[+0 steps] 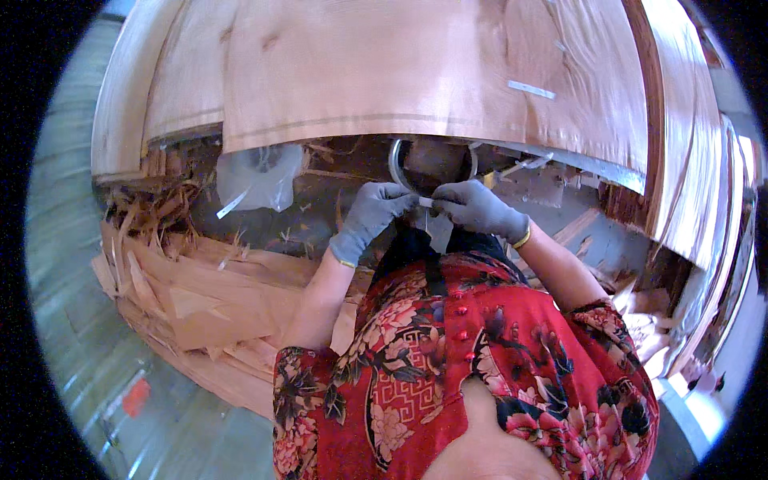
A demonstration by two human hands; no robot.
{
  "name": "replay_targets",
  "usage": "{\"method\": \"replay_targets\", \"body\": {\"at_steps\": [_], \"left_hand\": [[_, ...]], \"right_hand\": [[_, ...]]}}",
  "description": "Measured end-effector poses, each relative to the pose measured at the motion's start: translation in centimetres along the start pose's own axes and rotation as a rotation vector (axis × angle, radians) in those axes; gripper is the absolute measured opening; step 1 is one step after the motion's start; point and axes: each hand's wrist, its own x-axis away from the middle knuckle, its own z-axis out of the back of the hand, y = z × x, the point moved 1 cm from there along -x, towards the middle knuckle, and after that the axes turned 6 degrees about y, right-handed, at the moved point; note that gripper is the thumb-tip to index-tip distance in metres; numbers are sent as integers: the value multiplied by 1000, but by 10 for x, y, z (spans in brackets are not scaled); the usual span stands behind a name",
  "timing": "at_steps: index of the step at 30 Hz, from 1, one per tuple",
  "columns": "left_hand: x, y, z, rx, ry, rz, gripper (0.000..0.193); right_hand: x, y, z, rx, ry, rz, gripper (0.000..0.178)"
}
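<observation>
My left hand (pixel 374 214), in a grey glove with a yellow cuff, pinches one end of a short white strip of tape (pixel 426 202). The gloved right hand (pixel 482 210) grips the strip's other end, so both hands meet close together in front of my body. Just beyond them is a pale ring (pixel 395 164), partly hidden under the table's near edge; it looks like a roll of tape, but I cannot tell for sure. A large, thin sheet of wood veneer (pixel 360 72) lies beyond my hands, with a whitish tape strip (pixel 531 90) stuck on its right part.
Broken veneer pieces (pixel 216 312) pile up on the floor at the left. A translucent plastic bag (pixel 256 180) hangs below the sheet's edge, near splintered scraps (pixel 164 212). More veneer sheets (pixel 688 128) stand at the right. Scraps (pixel 640 328) also lie at the lower right.
</observation>
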Motion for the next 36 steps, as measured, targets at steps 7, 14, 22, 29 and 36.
{"method": "replay_targets", "body": {"at_steps": [7, 14, 22, 29, 36], "left_hand": [[-19, 19, -27, -1236, 61, -114, 26], [-76, -25, -29, -1158, 387, 86, 22], [-100, -33, -45, -1312, 474, -7, 18], [-4, -14, 29, -1418, 599, -103, 14], [149, 12, 150, -1414, 841, -16, 16]], "right_hand": [[30, 27, 18, 305, 104, -82, 20], [60, 19, 13, 1145, 465, 55, 45], [-36, 50, -44, 1137, 342, -25, 44], [-46, 58, -51, 1077, 114, -185, 39], [-33, 7, -33, 913, 143, -78, 51]]}}
